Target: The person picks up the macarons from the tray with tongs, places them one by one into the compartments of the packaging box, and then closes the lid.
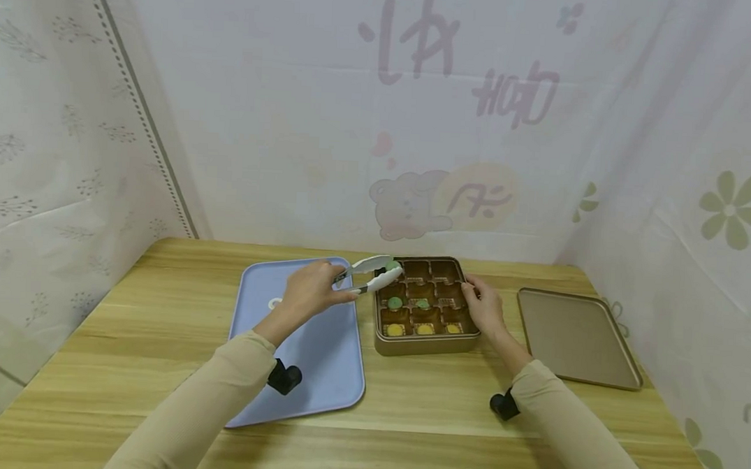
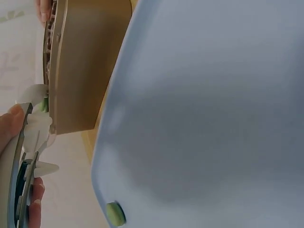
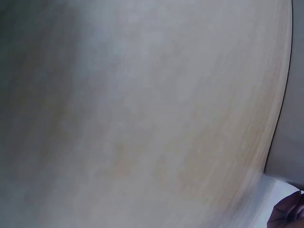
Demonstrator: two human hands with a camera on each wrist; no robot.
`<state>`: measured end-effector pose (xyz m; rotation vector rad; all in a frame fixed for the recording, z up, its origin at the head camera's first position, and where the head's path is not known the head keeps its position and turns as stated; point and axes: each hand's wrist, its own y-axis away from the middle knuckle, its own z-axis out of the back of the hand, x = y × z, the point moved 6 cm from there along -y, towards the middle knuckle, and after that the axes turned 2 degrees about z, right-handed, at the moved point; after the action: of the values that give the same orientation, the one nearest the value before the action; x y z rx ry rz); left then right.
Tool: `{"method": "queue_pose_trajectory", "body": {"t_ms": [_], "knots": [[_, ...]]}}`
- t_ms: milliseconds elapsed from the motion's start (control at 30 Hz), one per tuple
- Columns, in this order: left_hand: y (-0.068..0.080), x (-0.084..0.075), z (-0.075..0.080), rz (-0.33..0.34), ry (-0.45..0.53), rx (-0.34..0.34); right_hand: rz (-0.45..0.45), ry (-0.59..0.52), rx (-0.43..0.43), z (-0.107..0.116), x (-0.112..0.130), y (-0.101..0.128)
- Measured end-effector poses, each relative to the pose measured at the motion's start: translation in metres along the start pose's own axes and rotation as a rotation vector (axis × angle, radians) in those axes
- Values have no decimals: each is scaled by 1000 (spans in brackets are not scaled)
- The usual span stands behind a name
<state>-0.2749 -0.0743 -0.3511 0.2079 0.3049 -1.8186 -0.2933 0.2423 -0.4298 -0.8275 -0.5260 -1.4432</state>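
My left hand (image 1: 310, 287) grips a pair of tongs (image 1: 380, 280) with white tips. Between those tips is a green macaron (image 1: 392, 265), over the far left compartment of a bronze box (image 1: 427, 345). With thumb and fingers, my right hand (image 1: 485, 308) holds the box's right rim. A brown divided insert fills the box. Green macarons (image 1: 395, 303) sit in its middle row and yellow ones (image 1: 424, 329) in the near row. Another green macaron (image 2: 115, 214) lies on the blue tray (image 2: 204, 118) in the left wrist view; the left hand hides it in the head view.
The blue tray lies left of the box, under my left forearm. To the right of the box a shallow bronze lid (image 1: 579, 334) rests on the wooden table (image 1: 418, 411). Printed cloth (image 1: 279, 139) hangs behind the table and along both sides.
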Motion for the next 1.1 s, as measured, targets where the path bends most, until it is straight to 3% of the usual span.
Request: {"method": "queue_pose_trajectory", "body": {"t_ms": [500, 1100], "knots": [[-4, -13, 9, -9, -96, 16, 8, -4, 3, 0, 2, 1], [-3, -12, 6, -15, -147, -4, 7, -10, 0, -1, 1, 0]]}}
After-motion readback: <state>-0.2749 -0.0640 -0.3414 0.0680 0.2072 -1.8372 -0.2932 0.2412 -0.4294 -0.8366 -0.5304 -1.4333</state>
